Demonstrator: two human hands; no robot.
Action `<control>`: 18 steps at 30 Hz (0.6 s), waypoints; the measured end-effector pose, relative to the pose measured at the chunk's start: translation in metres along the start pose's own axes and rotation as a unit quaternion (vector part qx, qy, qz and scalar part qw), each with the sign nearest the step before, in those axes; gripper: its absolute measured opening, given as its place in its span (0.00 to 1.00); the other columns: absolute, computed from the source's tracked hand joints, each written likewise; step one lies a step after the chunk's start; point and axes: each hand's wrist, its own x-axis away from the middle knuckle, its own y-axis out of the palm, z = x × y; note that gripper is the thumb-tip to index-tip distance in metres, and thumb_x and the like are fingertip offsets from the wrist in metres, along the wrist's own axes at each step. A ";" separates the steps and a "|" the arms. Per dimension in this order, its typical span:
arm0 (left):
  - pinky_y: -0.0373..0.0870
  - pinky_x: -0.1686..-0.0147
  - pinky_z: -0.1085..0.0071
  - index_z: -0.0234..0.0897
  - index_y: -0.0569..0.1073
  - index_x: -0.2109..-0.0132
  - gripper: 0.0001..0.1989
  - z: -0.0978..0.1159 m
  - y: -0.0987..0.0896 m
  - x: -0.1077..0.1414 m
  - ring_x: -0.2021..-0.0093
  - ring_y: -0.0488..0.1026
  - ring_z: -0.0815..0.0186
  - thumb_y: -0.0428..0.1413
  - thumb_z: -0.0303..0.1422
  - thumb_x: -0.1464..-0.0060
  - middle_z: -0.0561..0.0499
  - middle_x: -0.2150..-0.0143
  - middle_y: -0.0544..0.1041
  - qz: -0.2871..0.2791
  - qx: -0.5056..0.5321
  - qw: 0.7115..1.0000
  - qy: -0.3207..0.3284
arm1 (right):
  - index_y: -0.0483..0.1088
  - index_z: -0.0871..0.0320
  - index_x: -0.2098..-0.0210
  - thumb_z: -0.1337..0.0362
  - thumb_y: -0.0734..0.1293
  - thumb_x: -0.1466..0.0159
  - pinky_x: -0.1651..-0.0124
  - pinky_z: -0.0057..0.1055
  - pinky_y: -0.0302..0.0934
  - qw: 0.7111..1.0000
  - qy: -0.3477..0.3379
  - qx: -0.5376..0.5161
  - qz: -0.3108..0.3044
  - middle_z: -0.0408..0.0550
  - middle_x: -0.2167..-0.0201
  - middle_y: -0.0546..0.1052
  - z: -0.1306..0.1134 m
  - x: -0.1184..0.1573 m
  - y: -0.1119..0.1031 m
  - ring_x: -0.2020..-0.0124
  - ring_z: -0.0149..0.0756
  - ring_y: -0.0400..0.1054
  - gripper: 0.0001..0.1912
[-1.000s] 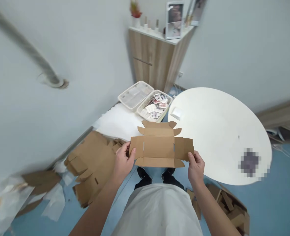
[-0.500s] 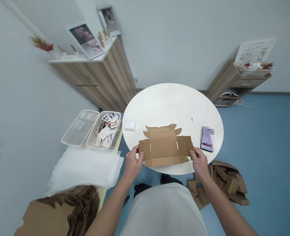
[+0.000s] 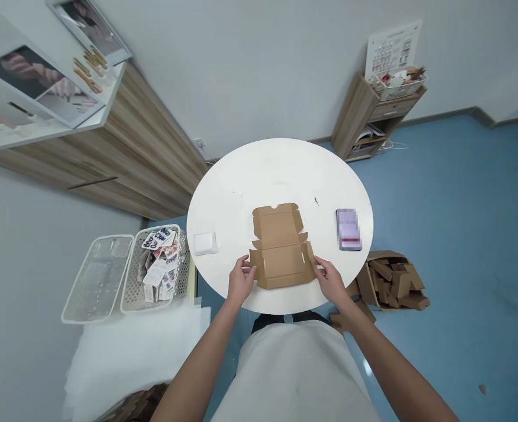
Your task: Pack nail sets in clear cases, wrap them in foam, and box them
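A flat, unfolded brown cardboard box (image 3: pixel 283 262) lies on the white oval table (image 3: pixel 280 170), its lid panel spread out toward the far side. The side flaps of its near panel tilt upward a little. My left hand (image 3: pixel 241 282) grips the left side flap between thumb and fingers. At the opposite side, my right hand (image 3: pixel 330 281) has its fingers closed on the right side flap. A phone (image 3: pixel 349 228), partly blurred, rests on the table to the right. To the left sits a small white packet (image 3: pixel 205 243).
At left stand a white basket of printed cards (image 3: pixel 182 258) and a clear-bottomed tray (image 3: pixel 98 278), beside white sheets (image 3: pixel 140 346). More cardboard (image 3: pixel 138 404) is stacked at the lower left. A carton of cardboard pieces (image 3: pixel 395 281) sits on the floor at right.
The cardboard box has come down onto the table and its lid panel now lies opened out away from me. Both hands stay at its side flaps. The view has shifted.
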 end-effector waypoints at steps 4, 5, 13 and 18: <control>0.67 0.59 0.63 0.36 0.61 0.48 0.21 -0.015 -0.004 -0.007 0.57 0.70 0.62 0.50 0.35 0.50 0.43 0.55 0.69 0.017 -0.028 0.999 0.016 | 0.54 0.55 0.43 0.60 0.59 0.43 0.54 0.35 0.61 1.000 0.022 0.003 0.004 0.52 0.49 0.63 -0.006 0.010 0.011 0.55 0.37 0.65 0.28; 0.65 0.56 0.61 0.36 0.61 0.48 0.21 -0.017 -0.005 -0.006 0.52 0.68 0.59 0.50 0.35 0.50 0.42 0.52 0.68 0.028 -0.060 0.997 0.041 | 0.54 0.54 0.43 0.59 0.59 0.43 0.54 0.35 0.61 1.000 0.023 0.006 0.006 0.52 0.48 0.62 -0.008 0.014 0.013 0.54 0.37 0.64 0.29; 0.57 0.52 0.59 0.40 0.66 0.54 0.13 -0.014 0.007 0.023 0.53 0.65 0.60 0.50 0.36 0.48 0.47 0.55 0.70 -0.124 -0.215 0.942 0.224 | 0.57 0.51 0.45 0.58 0.60 0.44 0.55 0.37 0.62 0.998 0.056 0.008 0.030 0.51 0.48 0.63 -0.015 0.048 0.025 0.52 0.40 0.64 0.27; 0.51 0.49 0.57 0.40 0.66 0.56 0.14 -0.007 0.023 0.027 0.54 0.66 0.60 0.53 0.36 0.51 0.48 0.57 0.70 -0.171 -0.283 0.910 0.252 | 0.59 0.53 0.47 0.57 0.61 0.45 0.53 0.38 0.61 0.998 0.061 0.004 0.031 0.51 0.48 0.63 -0.014 0.044 0.018 0.52 0.39 0.64 0.26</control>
